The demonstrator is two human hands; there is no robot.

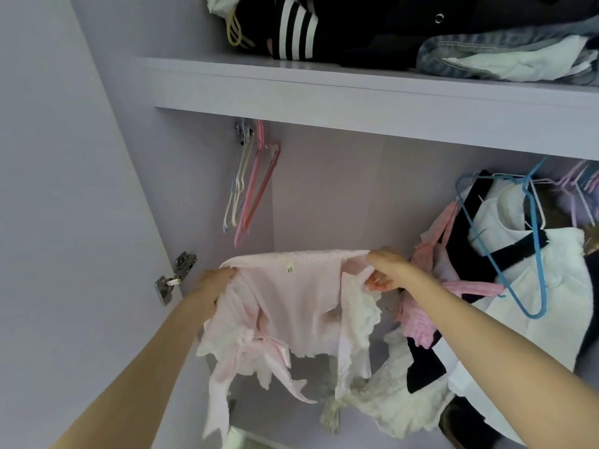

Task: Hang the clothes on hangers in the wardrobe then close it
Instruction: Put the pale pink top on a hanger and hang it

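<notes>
I hold a pale pink garment with white lace trim (301, 306) stretched out in front of the open wardrobe. My left hand (214, 283) grips its left upper edge. My right hand (385, 270) pinches its right upper edge. A small tag shows near the top middle of the fabric. Several empty pink, white and blue hangers (251, 186) hang at the left end of the rail, above the garment. A blue hanger (518, 251) carries a white and black garment (551, 286) at the right.
The wardrobe door (64, 222) stands open at the left, with a metal hinge (175, 277). A shelf (356, 89) above holds folded dark, striped and denim clothes. More pink and lilac hangers (577, 186) crowd the far right of the rail. White lace clothes lie at the wardrobe bottom.
</notes>
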